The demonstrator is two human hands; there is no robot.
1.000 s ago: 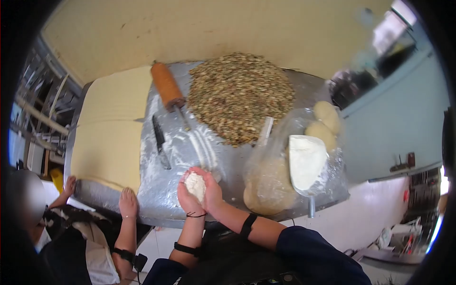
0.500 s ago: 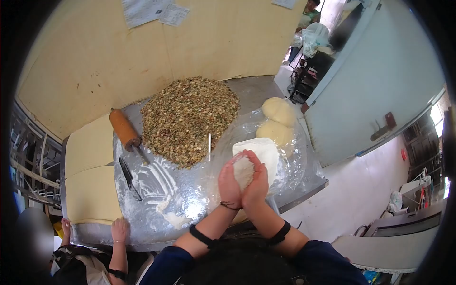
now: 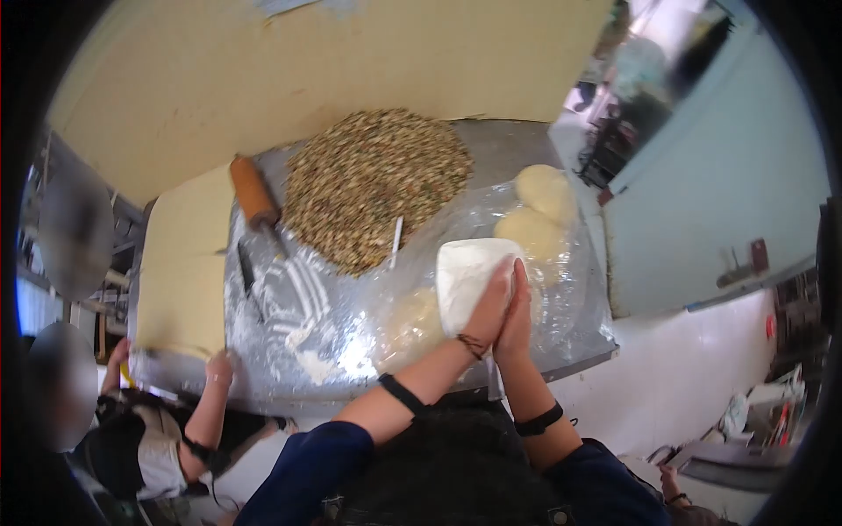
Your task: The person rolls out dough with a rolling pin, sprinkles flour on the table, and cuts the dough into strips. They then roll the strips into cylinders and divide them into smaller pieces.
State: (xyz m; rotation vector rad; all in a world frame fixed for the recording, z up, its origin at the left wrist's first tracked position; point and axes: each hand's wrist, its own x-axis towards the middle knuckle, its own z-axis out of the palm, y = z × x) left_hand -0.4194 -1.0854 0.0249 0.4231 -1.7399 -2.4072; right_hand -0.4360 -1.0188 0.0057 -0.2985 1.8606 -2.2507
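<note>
My left hand [image 3: 493, 301] and my right hand [image 3: 517, 307] are pressed palm to palm, fingers stretched out straight and pointing away from me. Any flour between the palms is hidden. Both hands are over the right side of a white tub [image 3: 444, 263] that has white flour [image 3: 469, 273] in it. Around the tub spreads a clear plastic sheet [image 3: 443, 215]. Beyond my hands, two smooth dough balls [image 3: 542, 195] lie at the sheet's far right. Another pale lump [image 3: 412, 324] shows under the plastic, left of my wrists.
A large heap of chopped nut-like filling [image 3: 377, 184] covers the metal table's [image 3: 509, 140] back. To its left are a rolling pin [image 3: 254, 193], a dark knife [image 3: 246, 267] and dough sheets [image 3: 184, 263]. Another person's hand [image 3: 218, 366] is at the front left edge. A door [image 3: 710, 184] stands right.
My cupped hands, which held flour, have come together palm to palm over the tub. The view has shifted, and the other person's hands remain by the dough sheets.
</note>
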